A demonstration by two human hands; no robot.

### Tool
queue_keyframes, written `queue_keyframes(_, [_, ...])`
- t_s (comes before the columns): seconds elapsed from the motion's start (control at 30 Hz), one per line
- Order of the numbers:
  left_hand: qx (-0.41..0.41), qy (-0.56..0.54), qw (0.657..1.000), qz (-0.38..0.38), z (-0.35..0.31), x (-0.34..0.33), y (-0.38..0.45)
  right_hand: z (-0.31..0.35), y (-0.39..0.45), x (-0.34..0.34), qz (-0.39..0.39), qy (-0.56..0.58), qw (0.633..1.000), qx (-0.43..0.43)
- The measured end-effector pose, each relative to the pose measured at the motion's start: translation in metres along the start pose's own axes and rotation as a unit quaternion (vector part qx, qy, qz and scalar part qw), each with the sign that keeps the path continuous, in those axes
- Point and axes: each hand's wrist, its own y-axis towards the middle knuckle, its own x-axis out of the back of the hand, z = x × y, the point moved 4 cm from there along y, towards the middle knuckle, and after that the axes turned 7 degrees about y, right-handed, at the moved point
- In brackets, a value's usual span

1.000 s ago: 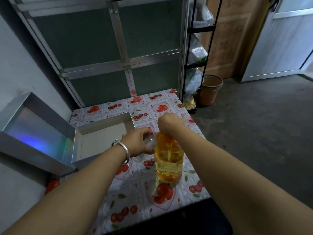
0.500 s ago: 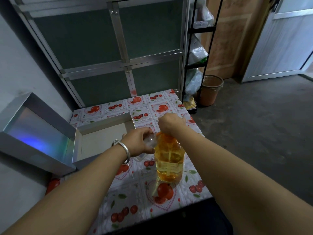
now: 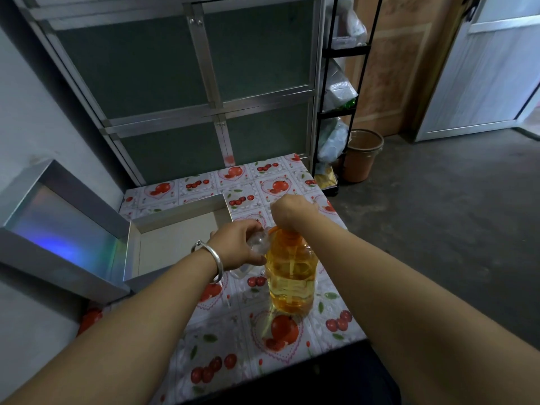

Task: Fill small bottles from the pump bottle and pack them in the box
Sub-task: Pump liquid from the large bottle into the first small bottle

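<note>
Both forearms extend from the near edge of the view over the table (image 3: 295, 182) (fruit-print cover). At the left of the table stands the open box (image 3: 175, 217), its shiny lid (image 3: 58, 229) leaning further left. The pump bottle (image 3: 290, 276), holding yellow liquid, stands upright at the table's centre, right of the box. The right hand (image 3: 287, 210) sits above the pump bottle's orange top, fingers curled down over the pump head, which it hides. The left hand (image 3: 236, 244) (metal bangle (image 3: 211, 258) on the wrist) is curled around a clear small bottle (image 3: 258, 244), held touching the pump bottle's neck on its left side.
</note>
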Motion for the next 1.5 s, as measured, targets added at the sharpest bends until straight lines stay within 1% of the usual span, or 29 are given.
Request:
queue_keyframes(0.07, [0.001, -0.001, 1.000, -0.001, 0.001, 0.000, -0.001, 0.003, 0.000, 0.000, 0.041, 0.038, 0.998, 0.006])
queue_keyframes(0.1, [0.002, -0.005, 1.000, -0.002, 0.001, 0.001, -0.001, 0.004, 0.002, -0.001, 0.049, 0.041, 0.998, 0.008])
queue_keyframes(0.13, [0.002, -0.008, 1.000, -0.003, 0.000, 0.001, 0.000, 0.005, 0.003, -0.002, 0.042, 0.031, 0.999, 0.004])
queue_keyframes(0.2, [0.004, -0.012, 1.000, -0.004, 0.001, 0.001, 0.002, 0.001, 0.004, -0.001, 0.003, 0.009, 1.000, -0.003])
queue_keyframes(0.23, [0.003, -0.009, 1.000, -0.001, 0.001, 0.001, 0.002, -0.001, 0.004, -0.001, -0.013, 0.016, 1.000, -0.009])
queue_keyframes(0.33, [-0.004, -0.001, 1.000, -0.004, 0.000, 0.000, 0.001, -0.002, 0.001, 0.001, -0.032, 0.000, 0.999, -0.009])
queue_keyframes(0.4, [-0.004, -0.002, 1.000, -0.003, -0.001, 0.000, 0.000, 0.000, 0.000, -0.002, -0.006, -0.004, 1.000, -0.009])
queue_keyframes(0.43, [-0.003, -0.001, 1.000, -0.003, -0.001, 0.000, 0.000, 0.001, -0.002, 0.000, 0.010, -0.004, 1.000, 0.006])
queue_keyframes(0.5, [-0.002, 0.003, 1.000, -0.002, -0.002, 0.001, -0.001, 0.002, 0.000, 0.000, 0.052, 0.043, 0.998, 0.010])
queue_keyframes(0.53, [-0.002, 0.002, 1.000, -0.004, -0.002, 0.002, 0.000, 0.001, 0.002, 0.001, 0.054, 0.056, 0.997, 0.008])
queue_keyframes(0.6, [0.002, -0.005, 1.000, -0.005, -0.002, 0.003, 0.002, 0.002, 0.003, 0.000, 0.029, 0.046, 0.998, -0.007])
queue_keyframes(0.67, [0.002, -0.003, 1.000, 0.001, -0.002, 0.001, 0.002, -0.002, 0.005, -0.001, -0.013, 0.034, 0.999, -0.023])
queue_keyframes(0.73, [0.000, 0.005, 1.000, -0.001, -0.002, 0.000, 0.002, -0.002, 0.005, 0.002, -0.028, 0.003, 1.000, -0.012])
queue_keyframes(0.8, [0.002, 0.005, 1.000, -0.001, 0.000, 0.000, 0.002, -0.002, 0.005, 0.000, -0.019, -0.006, 1.000, 0.000])
queue_keyframes(0.9, [0.005, 0.004, 1.000, -0.004, 0.001, 0.000, 0.001, 0.003, 0.009, -0.004, 0.030, -0.008, 1.000, 0.002])
queue_keyframes(0.97, [0.004, -0.001, 1.000, -0.006, 0.000, 0.001, 0.001, 0.005, 0.012, -0.007, 0.043, -0.009, 0.999, 0.006])
queue_keyframes(1.07, [0.004, -0.007, 1.000, 0.001, -0.001, 0.000, 0.003, -0.001, 0.013, -0.005, 0.003, -0.023, 1.000, 0.019])
queue_keyframes(1.13, [0.002, -0.005, 1.000, 0.006, -0.001, -0.001, 0.002, -0.003, 0.011, -0.003, -0.032, -0.023, 0.999, 0.016])
queue_keyframes(1.17, [0.001, -0.004, 1.000, 0.004, -0.001, -0.001, 0.002, -0.003, 0.010, -0.003, -0.036, -0.020, 0.999, 0.008])
queue_keyframes(1.27, [-0.001, -0.003, 1.000, 0.004, -0.001, -0.002, 0.000, -0.002, 0.005, -0.002, -0.008, 0.009, 1.000, -0.001])
queue_keyframes(1.33, [0.001, -0.006, 1.000, 0.001, -0.001, 0.000, -0.001, -0.002, 0.002, 0.000, 0.045, 0.091, 0.995, -0.003])
queue_keyframes(1.37, [0.001, -0.010, 1.000, -0.001, -0.001, 0.001, -0.001, -0.002, 0.001, 0.001, 0.053, 0.114, 0.992, -0.001])
queue_keyframes(1.4, [0.000, -0.012, 1.000, -0.002, -0.002, 0.002, 0.000, -0.001, 0.001, 0.002, 0.047, 0.100, 0.994, 0.007])
queue_keyframes(1.5, [0.001, -0.009, 1.000, 0.002, -0.002, 0.001, 0.002, -0.003, 0.007, -0.001, -0.002, -0.017, 1.000, 0.006])
